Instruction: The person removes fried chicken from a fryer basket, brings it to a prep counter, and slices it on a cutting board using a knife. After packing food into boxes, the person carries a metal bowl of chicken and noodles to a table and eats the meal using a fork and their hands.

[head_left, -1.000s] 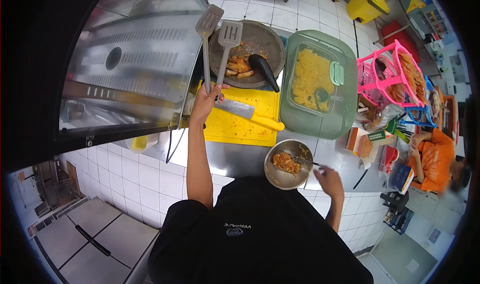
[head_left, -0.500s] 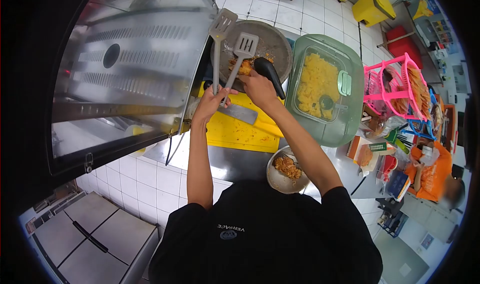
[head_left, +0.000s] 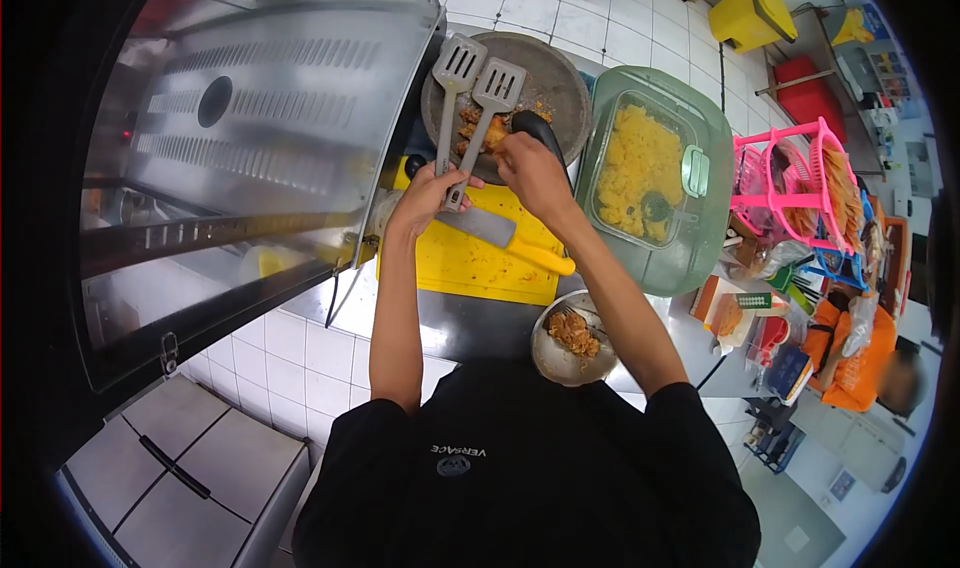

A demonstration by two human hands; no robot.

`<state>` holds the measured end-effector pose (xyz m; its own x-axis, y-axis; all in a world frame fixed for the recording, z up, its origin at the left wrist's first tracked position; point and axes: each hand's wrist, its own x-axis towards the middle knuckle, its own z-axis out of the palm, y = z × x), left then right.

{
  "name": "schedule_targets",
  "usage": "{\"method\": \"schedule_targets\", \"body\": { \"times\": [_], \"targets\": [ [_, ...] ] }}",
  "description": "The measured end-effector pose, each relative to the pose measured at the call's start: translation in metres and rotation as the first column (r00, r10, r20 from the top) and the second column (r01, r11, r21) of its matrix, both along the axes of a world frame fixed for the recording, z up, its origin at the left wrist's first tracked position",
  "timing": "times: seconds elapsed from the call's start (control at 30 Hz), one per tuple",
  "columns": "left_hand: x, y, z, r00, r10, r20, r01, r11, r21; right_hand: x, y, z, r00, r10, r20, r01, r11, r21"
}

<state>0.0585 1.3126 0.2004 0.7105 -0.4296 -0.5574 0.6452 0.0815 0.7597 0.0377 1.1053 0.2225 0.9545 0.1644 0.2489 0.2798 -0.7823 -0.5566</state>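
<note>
My left hand (head_left: 432, 193) is closed round the handles of two grey slotted spatulas (head_left: 498, 86), whose heads lie over a grey stone mortar (head_left: 570, 83). Close beside them, my right hand (head_left: 535, 175) has its fingers curled together at the mortar's near side. Its fingertips meet a piece of fried chicken (head_left: 494, 134); whether they grip it is hidden. A rounded black handle-like object (head_left: 538, 126) lies just past that hand. Below both hands, a knife with a yellow handle (head_left: 540, 257) rests on a yellow cutting board (head_left: 470, 276) scattered with crumbs.
A green tub (head_left: 708, 218) holding a clear container of yellow food stands to the right. Nearer me is a bowl (head_left: 548, 360) with fried chicken and a fork. A metal-framed glass cabinet door (head_left: 260, 98) stands at left. Pink baskets (head_left: 800, 203) and an orange-clad person (head_left: 855, 353) are far right.
The spatulas have shifted slightly right and their heads lie closer together. My right hand has moved a little right, its fingers more curled. The person at right has leaned lower.
</note>
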Motion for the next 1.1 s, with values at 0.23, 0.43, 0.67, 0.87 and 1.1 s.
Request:
{"method": "schedule_targets", "body": {
  "times": [0.23,0.43,0.67,0.87,1.1],
  "targets": [
    [-0.006,-0.007,0.003,1.0,0.005,0.026,-0.005,1.0,0.004,-0.016,-0.022,0.024,0.905,0.011,-0.426,0.396,0.348,0.85],
    [-0.012,-0.01,0.006,1.0,0.02,-0.011,-0.019,0.998,0.062,-0.023,-0.037,0.031,0.88,0.269,-0.391,0.419,-0.053,0.907],
    [-0.019,-0.017,0.006,1.0,0.007,-0.017,-0.004,0.99,0.144,-0.028,-0.038,0.037,0.897,0.317,-0.307,0.379,-0.194,0.905],
    [-0.026,-0.021,0.002,0.998,0.068,0.005,-0.068,0.987,0.144,-0.031,-0.036,0.04,0.88,0.397,-0.261,0.405,-0.341,0.848],
    [-0.036,-0.018,-0.019,0.984,0.173,0.05,-0.177,0.98,0.094,-0.043,-0.041,0.017,0.901,0.338,-0.273,0.389,-0.349,0.852]
  ]
}}
